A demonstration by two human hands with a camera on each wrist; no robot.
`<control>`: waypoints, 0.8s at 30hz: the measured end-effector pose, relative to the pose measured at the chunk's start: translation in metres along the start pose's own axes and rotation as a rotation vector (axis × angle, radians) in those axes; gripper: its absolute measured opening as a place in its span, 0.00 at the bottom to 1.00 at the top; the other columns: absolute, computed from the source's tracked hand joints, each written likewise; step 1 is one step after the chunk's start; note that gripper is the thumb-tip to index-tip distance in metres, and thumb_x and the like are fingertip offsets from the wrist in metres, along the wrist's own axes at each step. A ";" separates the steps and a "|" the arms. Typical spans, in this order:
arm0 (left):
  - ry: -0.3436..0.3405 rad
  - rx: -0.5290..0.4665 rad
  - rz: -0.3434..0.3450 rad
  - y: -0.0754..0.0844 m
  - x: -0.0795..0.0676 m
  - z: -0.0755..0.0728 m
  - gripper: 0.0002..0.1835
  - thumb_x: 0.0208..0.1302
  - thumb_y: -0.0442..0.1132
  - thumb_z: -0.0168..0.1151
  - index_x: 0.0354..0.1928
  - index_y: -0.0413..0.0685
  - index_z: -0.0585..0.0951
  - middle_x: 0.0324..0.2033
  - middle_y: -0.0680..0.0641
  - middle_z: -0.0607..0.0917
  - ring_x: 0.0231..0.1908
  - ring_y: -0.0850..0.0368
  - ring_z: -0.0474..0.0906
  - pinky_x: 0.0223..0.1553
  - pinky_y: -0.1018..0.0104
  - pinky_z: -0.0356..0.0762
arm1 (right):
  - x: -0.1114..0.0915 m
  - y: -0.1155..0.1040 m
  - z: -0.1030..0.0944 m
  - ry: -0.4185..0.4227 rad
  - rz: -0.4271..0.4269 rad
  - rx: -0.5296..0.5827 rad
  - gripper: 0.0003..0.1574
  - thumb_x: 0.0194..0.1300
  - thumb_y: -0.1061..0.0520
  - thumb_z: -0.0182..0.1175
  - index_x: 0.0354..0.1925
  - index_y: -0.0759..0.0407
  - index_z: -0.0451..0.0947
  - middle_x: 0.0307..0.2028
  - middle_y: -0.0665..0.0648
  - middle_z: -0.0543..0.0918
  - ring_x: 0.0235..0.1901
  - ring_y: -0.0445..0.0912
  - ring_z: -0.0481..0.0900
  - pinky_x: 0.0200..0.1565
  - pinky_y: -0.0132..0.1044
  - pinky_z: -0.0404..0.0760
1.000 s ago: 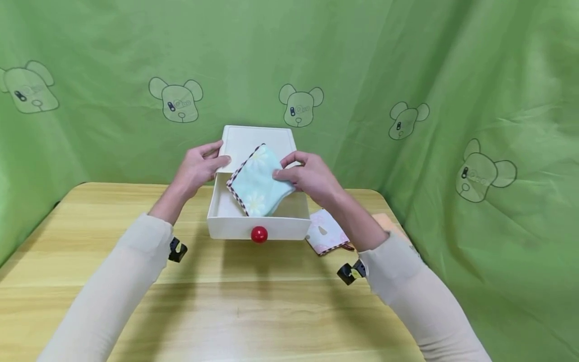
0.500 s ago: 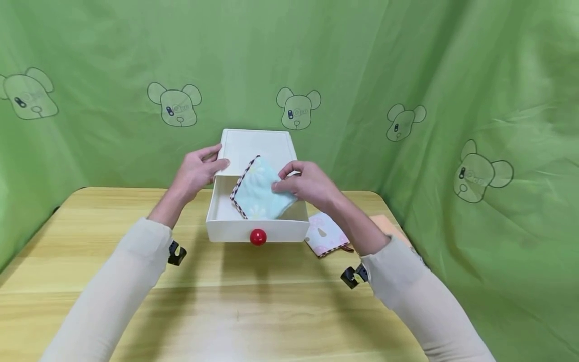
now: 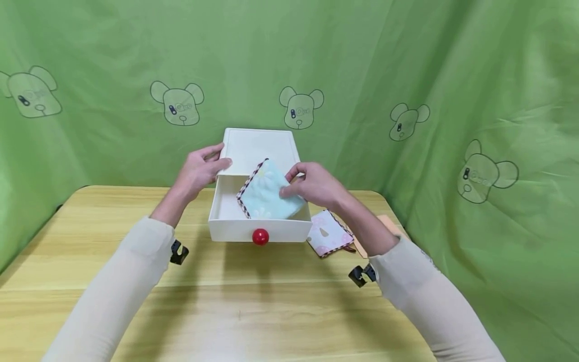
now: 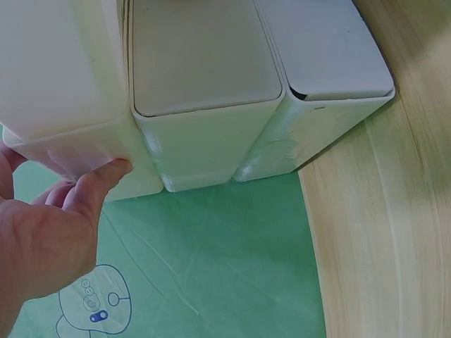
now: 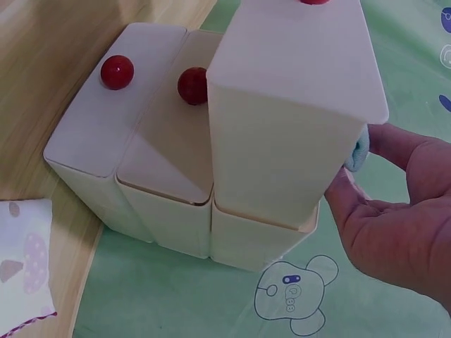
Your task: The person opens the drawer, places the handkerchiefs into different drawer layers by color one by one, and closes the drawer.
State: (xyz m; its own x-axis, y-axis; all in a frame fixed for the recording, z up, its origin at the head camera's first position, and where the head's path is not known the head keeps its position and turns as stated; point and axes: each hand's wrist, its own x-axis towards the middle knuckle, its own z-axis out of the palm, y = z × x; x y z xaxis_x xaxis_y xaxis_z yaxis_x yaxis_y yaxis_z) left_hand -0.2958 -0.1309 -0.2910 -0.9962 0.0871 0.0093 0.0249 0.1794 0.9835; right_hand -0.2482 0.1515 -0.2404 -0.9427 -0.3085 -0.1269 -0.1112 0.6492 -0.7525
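A white drawer cabinet [image 3: 260,148] stands at the back of the table, its top drawer [image 3: 230,231] pulled out by the red knob side. My left hand [image 3: 200,168] holds the cabinet's upper left edge, thumb over the top in the head view. With thumb and fingers, my right hand [image 3: 318,186] pinches the right corner of a light blue washcloth [image 3: 269,193] with daisies and a checked border. The washcloth leans at a slant in the drawer, its upper corner in front of the cabinet top. In the right wrist view, only a bit of the washcloth [image 5: 358,153] shows behind the drawer.
Two lower drawers [image 5: 151,113] with red knobs are closed. A folded white and pink washcloth [image 3: 329,234] lies right of the cabinet, with an orange cloth [image 3: 387,226] partly hidden behind my right forearm. A green curtain [image 3: 244,50] hangs close behind the table.
My right hand has moved slightly down and to the right, and the blue washcloth has sunk lower into the drawer with it. The left hand keeps its place on the cabinet.
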 end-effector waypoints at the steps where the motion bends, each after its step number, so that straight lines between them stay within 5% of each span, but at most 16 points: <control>1: 0.000 -0.001 0.001 0.000 0.000 0.000 0.37 0.70 0.43 0.64 0.78 0.58 0.61 0.78 0.50 0.61 0.61 0.56 0.74 0.29 0.77 0.72 | 0.000 0.000 -0.001 -0.003 -0.001 -0.009 0.22 0.60 0.52 0.71 0.50 0.57 0.77 0.37 0.58 0.85 0.40 0.51 0.79 0.46 0.42 0.76; 9: -0.001 -0.010 0.008 0.000 0.002 0.001 0.37 0.70 0.42 0.64 0.78 0.57 0.61 0.78 0.50 0.61 0.61 0.56 0.74 0.28 0.77 0.71 | -0.001 -0.004 -0.004 0.049 -0.039 -0.059 0.25 0.66 0.46 0.67 0.59 0.51 0.79 0.48 0.58 0.85 0.48 0.51 0.83 0.49 0.44 0.82; 19: 0.000 0.003 -0.002 0.000 0.001 0.001 0.38 0.70 0.43 0.64 0.78 0.58 0.60 0.78 0.50 0.61 0.62 0.56 0.74 0.29 0.76 0.72 | -0.005 -0.007 -0.004 0.027 -0.037 -0.067 0.19 0.67 0.55 0.66 0.55 0.59 0.81 0.34 0.61 0.85 0.25 0.50 0.83 0.31 0.39 0.85; 24: 0.002 0.003 -0.005 -0.001 0.001 0.000 0.38 0.70 0.43 0.64 0.78 0.59 0.60 0.78 0.51 0.61 0.61 0.57 0.74 0.29 0.77 0.72 | -0.007 -0.011 -0.005 -0.047 -0.010 -0.111 0.16 0.67 0.59 0.65 0.51 0.65 0.80 0.31 0.63 0.86 0.23 0.51 0.86 0.31 0.41 0.88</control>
State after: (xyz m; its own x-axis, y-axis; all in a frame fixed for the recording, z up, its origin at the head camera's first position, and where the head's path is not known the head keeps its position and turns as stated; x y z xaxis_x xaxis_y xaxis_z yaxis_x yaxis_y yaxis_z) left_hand -0.2968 -0.1305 -0.2916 -0.9965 0.0839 0.0048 0.0201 0.1828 0.9829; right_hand -0.2419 0.1497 -0.2284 -0.9260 -0.3457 -0.1516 -0.1569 0.7179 -0.6783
